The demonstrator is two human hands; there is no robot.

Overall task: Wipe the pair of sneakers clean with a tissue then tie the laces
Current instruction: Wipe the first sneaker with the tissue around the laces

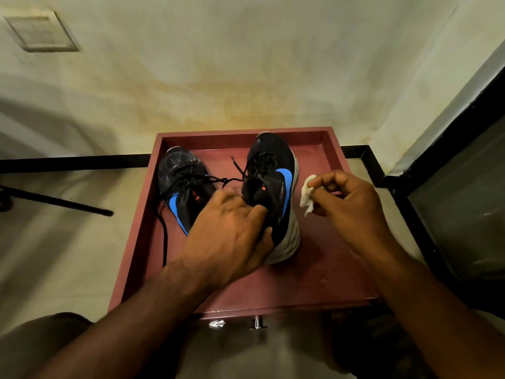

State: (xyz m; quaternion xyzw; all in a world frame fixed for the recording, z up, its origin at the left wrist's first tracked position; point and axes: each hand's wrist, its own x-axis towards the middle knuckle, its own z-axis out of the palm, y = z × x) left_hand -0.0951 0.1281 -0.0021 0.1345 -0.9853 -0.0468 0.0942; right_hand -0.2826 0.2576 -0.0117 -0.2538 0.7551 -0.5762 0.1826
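Two hands are working over a red table (314, 283): the left hand (229, 239) is gripping the right sneaker (276, 184) at its heel collar, and the right hand (352, 206) is pinching a crumpled tissue (307, 196) just beside its sole. The left sneaker (181, 184) is lying alongside, laces loose. Bare surface is lying near the raised rim, a stained wall (246, 77) beyond.

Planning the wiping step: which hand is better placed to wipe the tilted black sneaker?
Right hand: it already pinches the crumpled white tissue beside that black, blue-marked sneaker, while the left hand grips its heel.

Tray rim (240, 131) walls sneakers (276, 170); bare tray floor right of them; laces (218, 179) cross gap.
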